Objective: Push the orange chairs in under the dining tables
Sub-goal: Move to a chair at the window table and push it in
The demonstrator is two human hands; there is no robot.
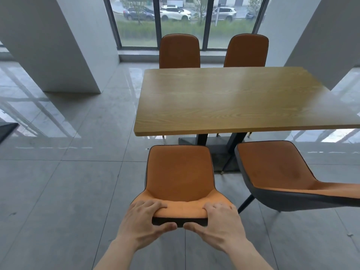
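Both hands grip the backrest top of the near orange chair (180,180), which stands short of the wooden dining table (243,98).
The chair's legs are hidden beneath its seat; the second near chair (288,176) is cut off at the right edge. Left hand (141,223) and right hand (218,223) pinch the backrest, fingers pressed together over the orange padding, thumbs on the dark shell. Two far chairs (179,51) show only backrests.

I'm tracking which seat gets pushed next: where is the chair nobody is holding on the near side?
In the head view the free chair stands lower right, angled, right of the held chair, clear of the table.
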